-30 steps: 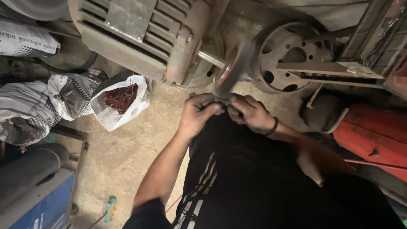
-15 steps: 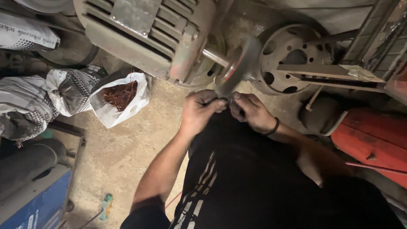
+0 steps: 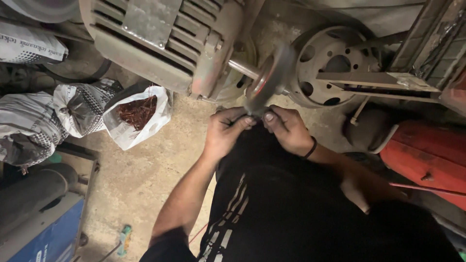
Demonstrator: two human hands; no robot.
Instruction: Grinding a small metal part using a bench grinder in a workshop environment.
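Your left hand [image 3: 224, 132] and right hand [image 3: 287, 129], fingers pinched shut, pressed a small, unidentifiable piece against the motor's grinding wheel [image 3: 270, 80].

Blk tee, wht stripes; blk wristband [image 3: 311, 148].

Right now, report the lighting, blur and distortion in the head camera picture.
Head view: dim, warm light; the spinning wheel on the motor shaft is smeared by motion blur; both the left hand and right hand stay fairly sharp; the dark clothing loses detail in shadow; edges bend slightly from the wide lens.
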